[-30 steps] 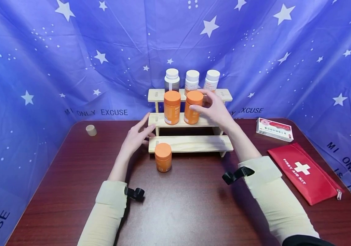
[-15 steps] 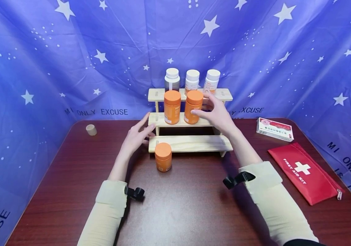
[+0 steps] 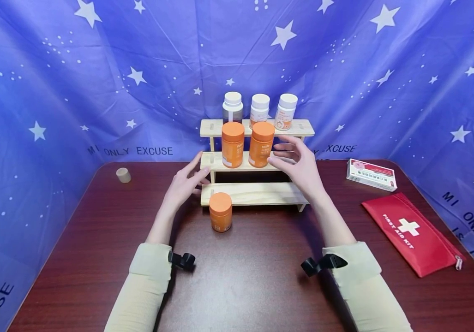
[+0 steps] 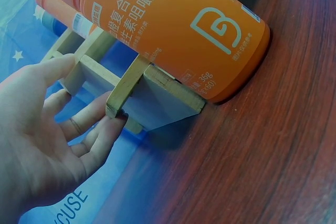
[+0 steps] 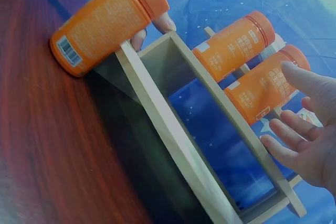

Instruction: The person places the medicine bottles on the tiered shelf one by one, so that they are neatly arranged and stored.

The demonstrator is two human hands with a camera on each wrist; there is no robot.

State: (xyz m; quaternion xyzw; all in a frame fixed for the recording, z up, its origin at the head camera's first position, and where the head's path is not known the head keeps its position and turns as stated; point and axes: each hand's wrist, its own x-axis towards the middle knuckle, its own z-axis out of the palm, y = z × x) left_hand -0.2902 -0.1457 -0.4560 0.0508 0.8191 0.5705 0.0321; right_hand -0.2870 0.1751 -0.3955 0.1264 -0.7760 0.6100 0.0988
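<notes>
On the middle step of a three-tier wooden rack (image 3: pixel 257 196) stand two orange jars: the left jar (image 3: pixel 232 146) and the right jar (image 3: pixel 260 147). My right hand (image 3: pixel 299 163) is just right of the right jar, fingers spread and loosely bent, holding nothing; in the right wrist view its thumb overlaps that jar's lid, and contact is unclear. My left hand (image 3: pixel 184 184) rests its fingertips against the rack's left end, touching the wooden edge (image 4: pixel 126 85) in the left wrist view. A third orange jar (image 3: pixel 220 213) stands upright on the table before the rack's lower left.
Three white-capped bottles (image 3: pixel 259 110) stand on the top step. At right lie a medicine box (image 3: pixel 371 175) and a red first aid pouch (image 3: pixel 411 233). A small pale cylinder (image 3: pixel 123 175) sits at the far left. Blue star-printed cloth (image 3: pixel 158 69) surrounds the table.
My right hand has let go of the right orange jar and drawn back to the right and toward me. The left hand and the jars stay in place.
</notes>
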